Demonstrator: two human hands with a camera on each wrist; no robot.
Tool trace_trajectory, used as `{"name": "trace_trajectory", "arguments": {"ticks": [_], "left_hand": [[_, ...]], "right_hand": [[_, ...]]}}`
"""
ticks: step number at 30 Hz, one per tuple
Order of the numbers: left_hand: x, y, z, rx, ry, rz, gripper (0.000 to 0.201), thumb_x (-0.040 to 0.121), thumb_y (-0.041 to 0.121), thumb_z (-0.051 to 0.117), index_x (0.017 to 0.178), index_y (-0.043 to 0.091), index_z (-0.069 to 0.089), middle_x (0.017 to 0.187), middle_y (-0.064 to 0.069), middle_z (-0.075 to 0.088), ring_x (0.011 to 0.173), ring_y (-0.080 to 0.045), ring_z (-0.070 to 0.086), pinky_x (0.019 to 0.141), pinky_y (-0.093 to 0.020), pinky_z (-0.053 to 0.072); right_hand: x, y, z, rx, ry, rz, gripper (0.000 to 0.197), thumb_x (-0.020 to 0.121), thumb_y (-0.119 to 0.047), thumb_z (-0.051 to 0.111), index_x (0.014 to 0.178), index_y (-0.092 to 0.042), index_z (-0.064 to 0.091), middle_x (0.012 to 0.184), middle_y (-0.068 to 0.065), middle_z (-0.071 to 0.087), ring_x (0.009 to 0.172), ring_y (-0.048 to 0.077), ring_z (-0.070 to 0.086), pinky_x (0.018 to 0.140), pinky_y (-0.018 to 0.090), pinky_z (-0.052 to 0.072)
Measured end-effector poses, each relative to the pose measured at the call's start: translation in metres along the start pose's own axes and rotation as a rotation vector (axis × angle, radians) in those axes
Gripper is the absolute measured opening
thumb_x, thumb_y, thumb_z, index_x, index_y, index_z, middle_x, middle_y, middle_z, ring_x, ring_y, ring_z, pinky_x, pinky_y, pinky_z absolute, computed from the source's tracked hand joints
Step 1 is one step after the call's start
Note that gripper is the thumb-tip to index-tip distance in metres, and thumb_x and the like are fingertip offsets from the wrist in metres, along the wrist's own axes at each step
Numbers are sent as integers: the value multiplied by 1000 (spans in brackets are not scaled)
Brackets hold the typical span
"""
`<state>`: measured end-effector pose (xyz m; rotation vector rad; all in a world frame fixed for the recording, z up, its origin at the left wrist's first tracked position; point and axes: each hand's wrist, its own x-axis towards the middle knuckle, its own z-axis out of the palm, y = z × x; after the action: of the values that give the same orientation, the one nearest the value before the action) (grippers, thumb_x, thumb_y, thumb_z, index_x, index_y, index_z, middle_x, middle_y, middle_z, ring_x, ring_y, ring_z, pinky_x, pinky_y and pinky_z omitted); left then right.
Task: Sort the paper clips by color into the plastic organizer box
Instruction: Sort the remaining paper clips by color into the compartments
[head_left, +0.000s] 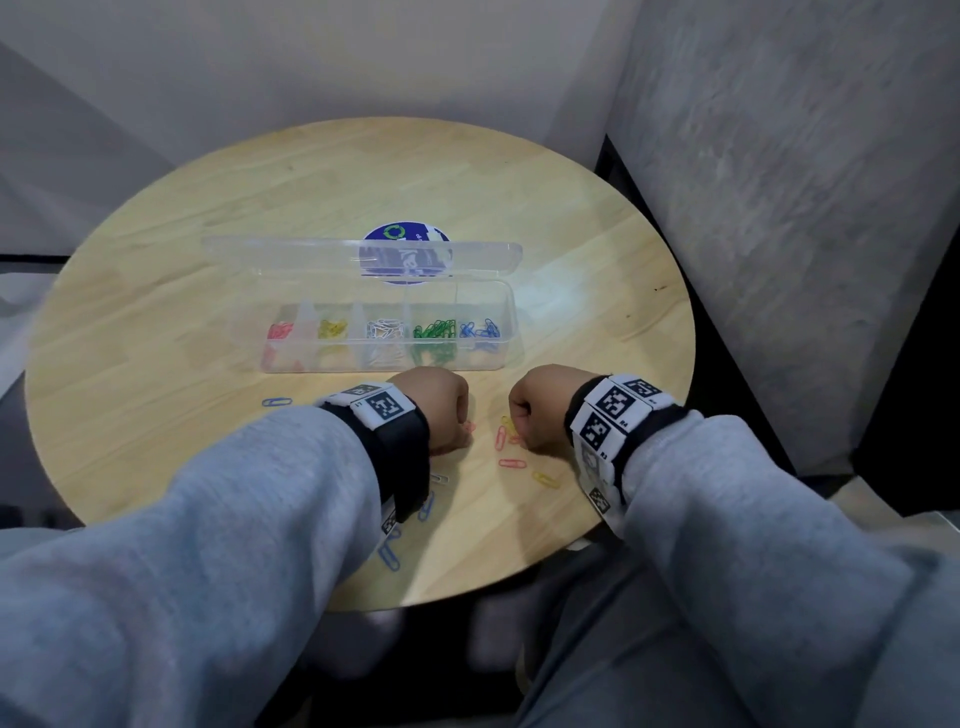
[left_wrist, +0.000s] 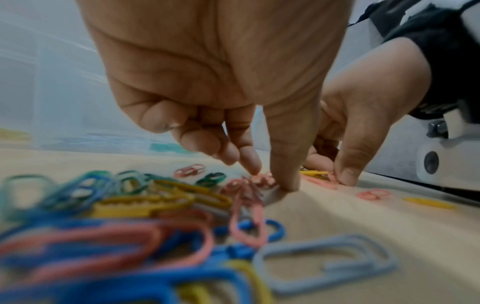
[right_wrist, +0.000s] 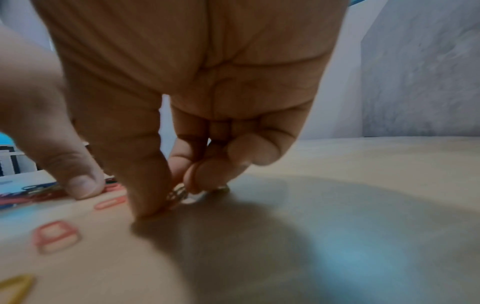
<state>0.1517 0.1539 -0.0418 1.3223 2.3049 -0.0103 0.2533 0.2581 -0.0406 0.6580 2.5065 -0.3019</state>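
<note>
The clear plastic organizer box stands lid-open mid-table, with red, yellow, white, green and blue clips in separate compartments. Both hands are curled, fingertips down on the table, just in front of it. My left hand pinches a red paper clip between thumb and index finger at the edge of a mixed pile of clips. My right hand holds a small paper clip at its fingertips; its colour is unclear. Its thumb rests by a red clip.
Loose red and yellow clips lie between and below the hands, and blue clips lie near the left forearm. One blue clip lies left of the left wrist. The round wooden table's edge runs close to my body. A blue sticker shows behind the lid.
</note>
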Motion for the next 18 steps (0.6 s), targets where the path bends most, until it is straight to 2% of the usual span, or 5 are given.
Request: {"name": "trace_trajectory", "arguments": {"ticks": [5, 9, 12, 16, 18], "left_hand": [[1, 7, -2, 14, -58, -17, 19, 83, 26, 63, 94, 12, 69, 83, -2, 61, 79, -20, 55, 66, -24, 39], [-2, 5, -4, 15, -81, 11, 13, 81, 21, 64, 90, 13, 69, 80, -1, 59, 77, -19, 54, 64, -23, 39], [-7, -1, -7, -34, -86, 35, 4, 79, 14, 63, 78, 18, 63, 70, 3, 57, 74, -18, 54, 52, -20, 37], [-12, -23, -15, -340, -19, 15, 16, 76, 10, 66, 68, 21, 57, 65, 6, 60, 61, -11, 54, 60, -20, 44], [-17, -33, -21, -609, -18, -31, 16, 79, 5, 66, 77, 19, 59, 57, 8, 60, 52, -5, 55, 56, -17, 45]], "right_hand": [[-8, 8, -8, 187, 24, 26, 18, 75, -11, 59, 62, -21, 53, 68, -5, 57, 68, 15, 54, 64, 26, 48], [-23, 16, -25, 737, 139, 45, 20, 80, -3, 63, 69, -17, 55, 65, 0, 60, 62, 15, 58, 70, 30, 55], [-30, 14, -27, 971, 141, 115, 20, 86, 3, 52, 76, -13, 58, 64, 3, 54, 57, 14, 54, 63, 25, 52], [-36, -1, -24, 1153, 9, 233, 25, 90, 4, 40, 70, -6, 52, 63, 9, 46, 54, 17, 45, 59, 23, 46], [-39, -10, -21, 1234, -73, 287, 28, 93, 4, 34, 69, -7, 44, 63, 8, 41, 55, 17, 41, 58, 22, 42]]}}
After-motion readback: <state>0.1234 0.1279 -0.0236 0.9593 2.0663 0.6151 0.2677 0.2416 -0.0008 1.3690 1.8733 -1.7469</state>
